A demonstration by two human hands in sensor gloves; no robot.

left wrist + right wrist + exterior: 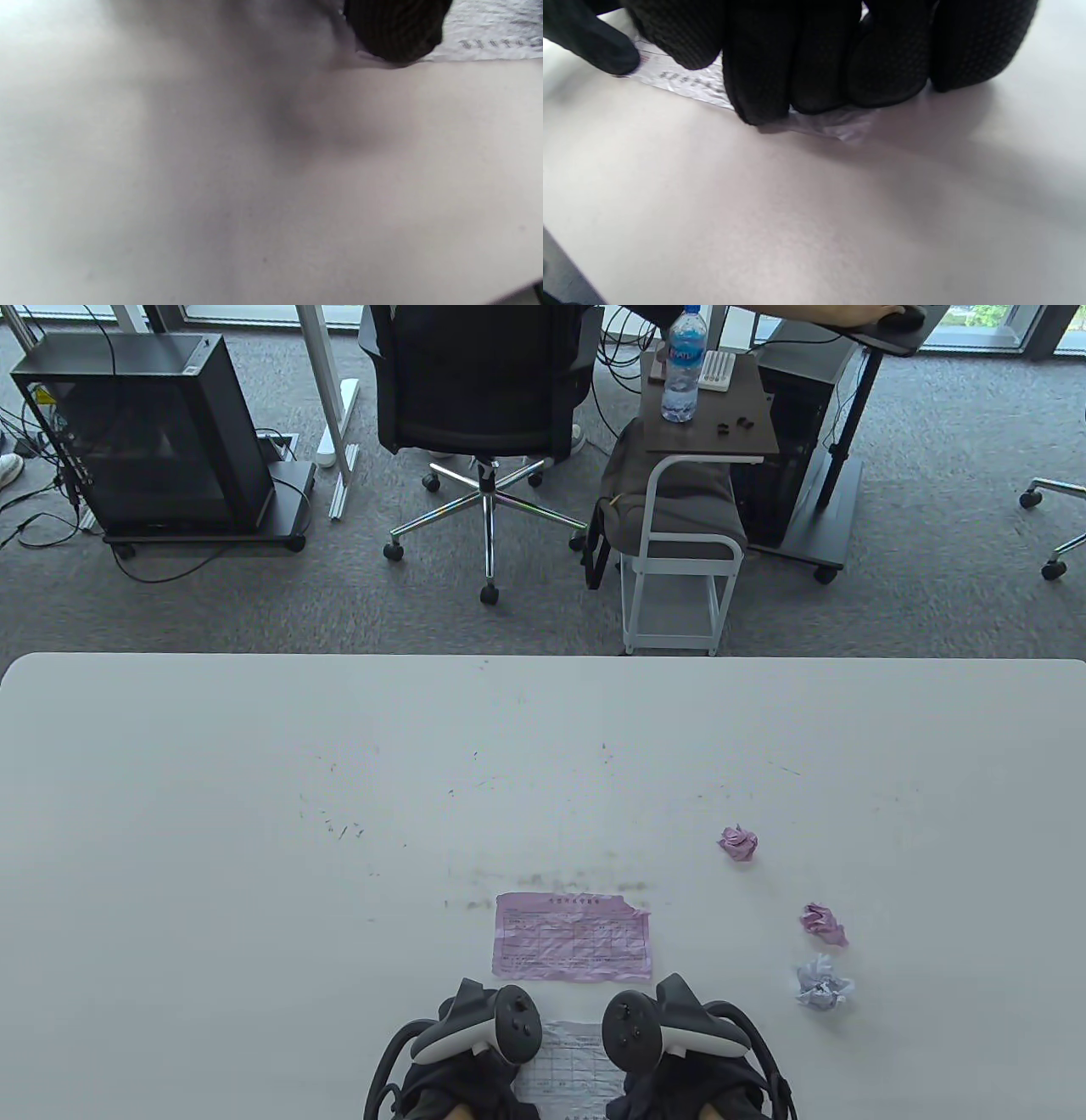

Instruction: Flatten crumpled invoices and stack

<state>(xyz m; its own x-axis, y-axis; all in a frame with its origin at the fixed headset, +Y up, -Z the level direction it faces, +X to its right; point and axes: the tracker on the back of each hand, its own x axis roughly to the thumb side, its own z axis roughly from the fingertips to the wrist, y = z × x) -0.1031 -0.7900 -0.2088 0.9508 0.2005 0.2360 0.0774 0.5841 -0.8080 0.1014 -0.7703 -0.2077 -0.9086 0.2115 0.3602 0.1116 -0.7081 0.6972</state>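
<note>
I see a white invoice (567,1063), creased and printed with a grid, at the near edge of the scuffed white table (254,814). My right hand (679,1052) presses it with curled fingertips (763,84); my left hand (462,1052) touches its edge, finger state unclear. Just beyond lies a flattened pink invoice (573,937); three crumpled balls (738,842) sit right. Behind: grey carpet, an office chair (484,381).
</note>
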